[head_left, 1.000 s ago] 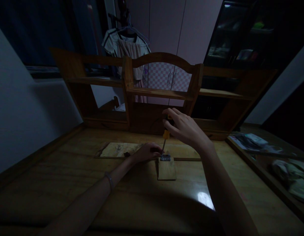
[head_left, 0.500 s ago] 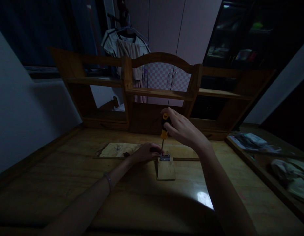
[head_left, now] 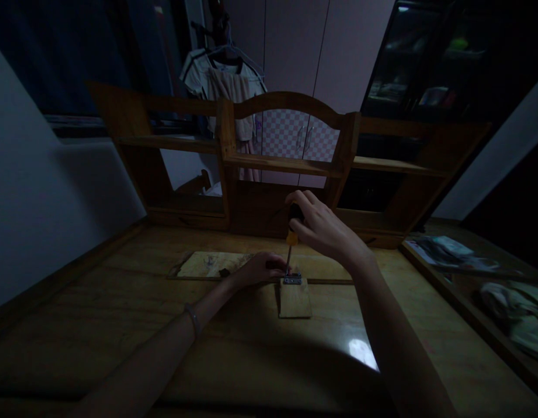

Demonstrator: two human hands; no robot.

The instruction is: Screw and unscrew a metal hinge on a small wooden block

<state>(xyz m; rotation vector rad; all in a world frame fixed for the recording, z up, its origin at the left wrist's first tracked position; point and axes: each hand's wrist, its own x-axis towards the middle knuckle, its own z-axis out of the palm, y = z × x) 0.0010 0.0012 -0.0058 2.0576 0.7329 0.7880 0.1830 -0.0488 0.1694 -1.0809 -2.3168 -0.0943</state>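
My right hand (head_left: 318, 223) is wrapped round the handle of a yellow and black screwdriver (head_left: 292, 237), which stands nearly upright. Its tip meets a small metal hinge (head_left: 292, 279). That hinge joins a small square wooden piece (head_left: 295, 301) to a long thin wooden board (head_left: 327, 269) lying on the table. My left hand (head_left: 262, 268) rests on the long board, its fingertips pressed together beside the screwdriver tip and the hinge. Whether those fingertips grip a screw or the hinge edge is too dark and small to tell.
A wooden desk shelf (head_left: 281, 165) stands along the back of the wooden table (head_left: 234, 360). On the right, a side surface holds papers or plastic bags (head_left: 451, 249) and a crumpled cloth (head_left: 516, 313). Clothes (head_left: 229, 81) hang behind the shelf, in front of a pink wardrobe (head_left: 290, 52).
The right hand has turned slightly round the screwdriver handle, now covering its yellow top end. The left hand, hinge and boards stay in place.
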